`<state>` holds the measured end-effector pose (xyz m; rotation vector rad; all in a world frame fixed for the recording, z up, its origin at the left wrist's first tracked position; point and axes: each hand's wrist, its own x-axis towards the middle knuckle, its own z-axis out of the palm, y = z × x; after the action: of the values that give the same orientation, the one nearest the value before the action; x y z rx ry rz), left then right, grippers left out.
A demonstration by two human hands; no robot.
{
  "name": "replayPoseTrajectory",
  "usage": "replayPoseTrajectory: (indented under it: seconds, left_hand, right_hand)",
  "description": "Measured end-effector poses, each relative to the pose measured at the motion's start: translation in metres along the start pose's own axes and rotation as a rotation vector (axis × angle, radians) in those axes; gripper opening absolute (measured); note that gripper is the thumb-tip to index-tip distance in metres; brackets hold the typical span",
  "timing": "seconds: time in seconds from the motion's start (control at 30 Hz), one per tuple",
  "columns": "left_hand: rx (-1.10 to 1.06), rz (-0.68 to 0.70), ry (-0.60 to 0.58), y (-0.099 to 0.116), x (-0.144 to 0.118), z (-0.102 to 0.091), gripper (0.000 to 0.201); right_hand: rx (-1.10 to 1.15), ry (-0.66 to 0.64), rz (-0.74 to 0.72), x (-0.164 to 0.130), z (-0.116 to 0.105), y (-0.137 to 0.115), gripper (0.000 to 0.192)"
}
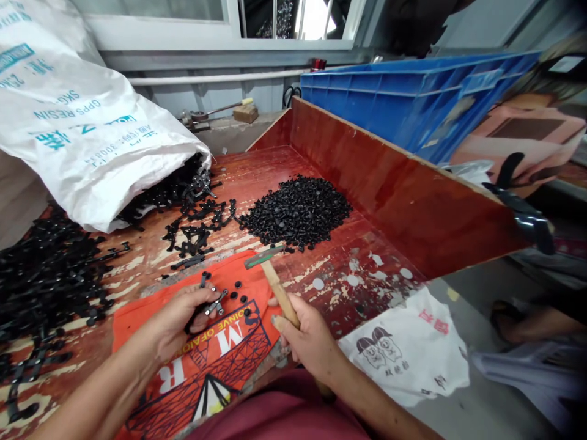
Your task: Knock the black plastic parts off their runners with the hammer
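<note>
The black plastic part (211, 304) lies on the orange cloth (192, 360), pinched under the fingertips of the left hand (183, 318), which is curled closed over it. A few loose black caps (237, 292) sit just beside it on the same cloth.

Far left, a spread of black strip parts (46, 275) covers the red worktable (343, 269) out to its left edge. Above it a white woven sack (82, 116) lies on its side, its mouth spilling more strips toward the table's middle.

In the centre, a heap of black caps (298, 211) sits near the back of the table, well apart from the hands. Between heap and cloth runs a strip of bare, scuffed wood.

The right hand (309, 339) is wrapped shut around the wooden handle of a hammer (275, 278), whose head hangs over the upper edge of the orange cloth.

To the right, the worn tabletop is open up to a tall red side wall (413, 201). A white printed bag (408, 351) drapes over the near right corner. Behind the wall stands a blue crate (413, 98).
</note>
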<state>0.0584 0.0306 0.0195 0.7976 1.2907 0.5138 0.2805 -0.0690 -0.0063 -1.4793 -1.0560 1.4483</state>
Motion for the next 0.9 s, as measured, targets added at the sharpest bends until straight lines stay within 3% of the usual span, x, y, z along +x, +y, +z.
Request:
replayPoseTrajectory:
  seconds: [0.4, 0.7, 0.8, 0.9]
  left_hand:
    - [0.008, -0.008, -0.061, -0.003, 0.012, -0.004, 0.033]
    - [0.06, 0.005, 0.0, -0.003, 0.012, 0.006, 0.034]
    - [0.085, 0.025, 0.019, -0.006, 0.012, 0.004, 0.037]
    - [0.093, 0.035, 0.038, -0.008, 0.013, 0.004, 0.037]
  right_hand:
    - [-0.038, -0.023, -0.015, 0.0, -0.002, -0.001, 0.03]
    - [-0.092, -0.038, -0.033, 0.0, -0.002, 0.001, 0.027]
    - [-0.244, -0.038, -0.13, -0.002, -0.009, -0.007, 0.023]
    - [-0.536, -0.022, -0.264, -0.006, -0.02, -0.021, 0.035]
